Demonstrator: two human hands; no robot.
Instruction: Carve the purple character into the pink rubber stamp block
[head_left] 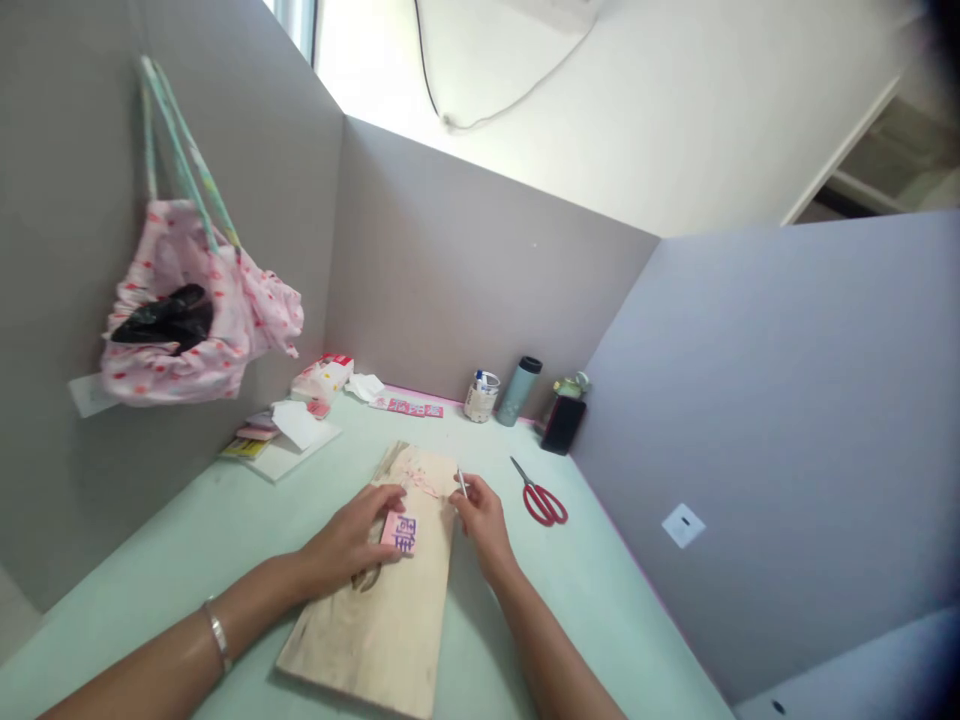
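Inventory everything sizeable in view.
Block: one, pink, centre
Board: one, tan, beneath block
Shavings: several, pink, on board
Tool: one, silvery, board's edge
Scissors: one, red-handled, right
Phone: one, black, far right
Bottle: one, grey-green, back
Tin: one, whitish, back
Strip: one, pink, back
Packet: one, white, back left
Papers: several, white, left
Bag: one, pink, upper left
Table: one, greenish, beneath board
Partitions: three, grey, around table
Wall plates: two, white, partitions
Left hand: one, bare, on block
Right hand: one, bare, holding tool
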